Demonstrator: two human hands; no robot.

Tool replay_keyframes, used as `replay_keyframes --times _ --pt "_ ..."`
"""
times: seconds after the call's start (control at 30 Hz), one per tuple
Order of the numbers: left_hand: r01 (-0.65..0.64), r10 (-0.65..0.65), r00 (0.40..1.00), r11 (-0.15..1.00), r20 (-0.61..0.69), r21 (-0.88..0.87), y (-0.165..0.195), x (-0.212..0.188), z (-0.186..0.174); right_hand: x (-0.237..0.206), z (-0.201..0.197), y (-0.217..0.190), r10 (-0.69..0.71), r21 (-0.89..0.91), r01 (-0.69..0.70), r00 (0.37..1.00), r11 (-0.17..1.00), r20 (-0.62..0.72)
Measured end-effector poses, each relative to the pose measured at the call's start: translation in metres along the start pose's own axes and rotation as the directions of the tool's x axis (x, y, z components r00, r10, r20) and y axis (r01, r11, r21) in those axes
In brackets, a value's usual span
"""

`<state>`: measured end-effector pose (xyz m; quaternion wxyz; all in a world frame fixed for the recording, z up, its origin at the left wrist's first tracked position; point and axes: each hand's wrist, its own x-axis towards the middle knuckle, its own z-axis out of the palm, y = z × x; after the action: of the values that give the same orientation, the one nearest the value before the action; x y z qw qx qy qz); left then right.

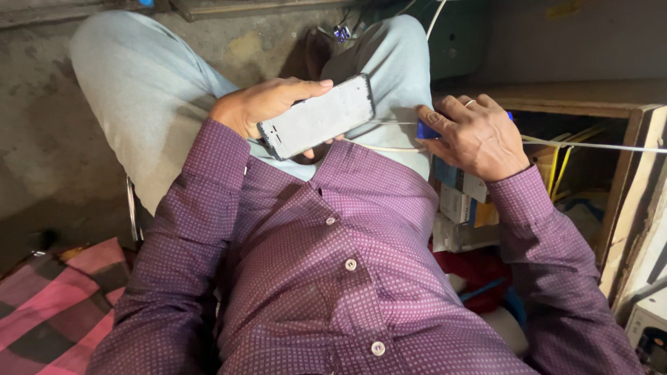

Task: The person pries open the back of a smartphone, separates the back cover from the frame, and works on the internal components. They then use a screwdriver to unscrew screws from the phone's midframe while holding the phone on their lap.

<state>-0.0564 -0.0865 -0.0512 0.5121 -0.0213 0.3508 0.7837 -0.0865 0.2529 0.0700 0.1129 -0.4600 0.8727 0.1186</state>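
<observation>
Your left hand [260, 104] grips the phone [318, 117] by its long edges over your lap while your right hand [479, 135] pinches a small blue gadget [426, 130] just right of it (thin, glassy, likely slippery, so keep to those edges).
</observation>
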Motion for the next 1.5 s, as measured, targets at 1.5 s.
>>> replay_keyframes --times 1.5 --pt "-0.932 0.776 0.299 0.363 -0.555 0.004 0.006 0.022 0.060 0.021 0.009 -0.131 0.488 0.946 -0.290 0.811 -0.145 0.323"
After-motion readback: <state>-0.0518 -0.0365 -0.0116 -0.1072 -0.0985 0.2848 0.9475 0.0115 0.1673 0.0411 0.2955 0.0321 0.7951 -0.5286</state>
